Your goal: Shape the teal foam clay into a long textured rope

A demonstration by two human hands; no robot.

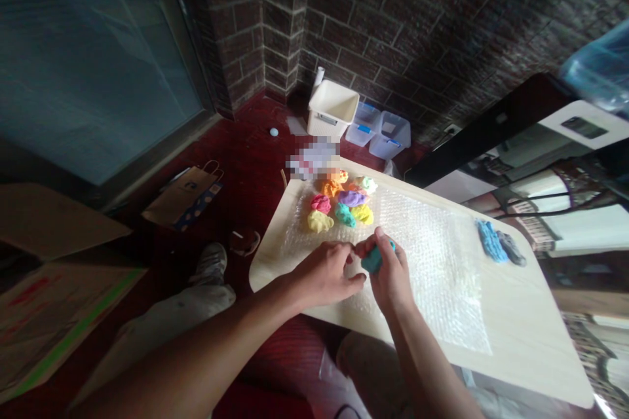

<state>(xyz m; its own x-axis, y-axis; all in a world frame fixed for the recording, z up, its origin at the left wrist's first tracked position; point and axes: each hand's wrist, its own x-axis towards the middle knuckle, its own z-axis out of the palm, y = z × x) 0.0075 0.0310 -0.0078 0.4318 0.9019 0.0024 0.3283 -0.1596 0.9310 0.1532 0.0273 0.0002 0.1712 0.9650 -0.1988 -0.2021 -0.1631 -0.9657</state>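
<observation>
My right hand [392,278] is closed round a teal, soft-looking lump [372,262], its thumb pressed on top. Close beside it, my left hand [327,275] has its fingers curled inward and its thumb reaching towards the lump. What lies in the left fingers, if anything, is hidden. Beyond the hands several crumpled soft lumps lie grouped on bubble wrap [422,255]. Among them are a pale yellow lump [320,221], a red lump [321,203], a green lump [345,214], a bright yellow lump [362,213], a purple lump [352,198] and an orange lump [332,187].
A twisted blue bundle [491,241] and a grey bundle [511,247] lie at the right of the pale table [535,340]. Behind stand a white bin [322,121] and two clear boxes [390,137]. A paper bag [181,196] and a cardboard box [59,314] are at left.
</observation>
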